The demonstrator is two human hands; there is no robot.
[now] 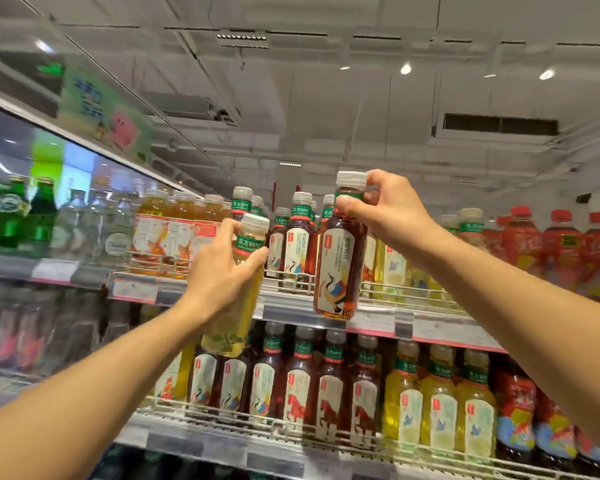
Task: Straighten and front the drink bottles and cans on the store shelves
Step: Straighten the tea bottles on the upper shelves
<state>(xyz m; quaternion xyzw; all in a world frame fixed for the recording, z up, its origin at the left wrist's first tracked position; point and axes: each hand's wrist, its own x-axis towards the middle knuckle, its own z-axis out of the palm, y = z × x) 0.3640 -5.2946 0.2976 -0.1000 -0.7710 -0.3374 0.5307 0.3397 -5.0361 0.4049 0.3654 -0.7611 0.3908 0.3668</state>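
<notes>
the right hand [388,206] pinches the neck of a dark tea bottle [340,258], thumb in front, just under its white cap; the bottle hangs upright, long axis vertical, its base level with the front edge of the upper shelf [291,303], so its row of like bottles [291,244] lies just behind and to the left; the left hand [222,271] wraps round a yellow tea bottle [236,289], tilted slightly, in front of the same edge and lower; judging by this, the right hand is nearer to setting down, with a short push back onto the shelf
</notes>
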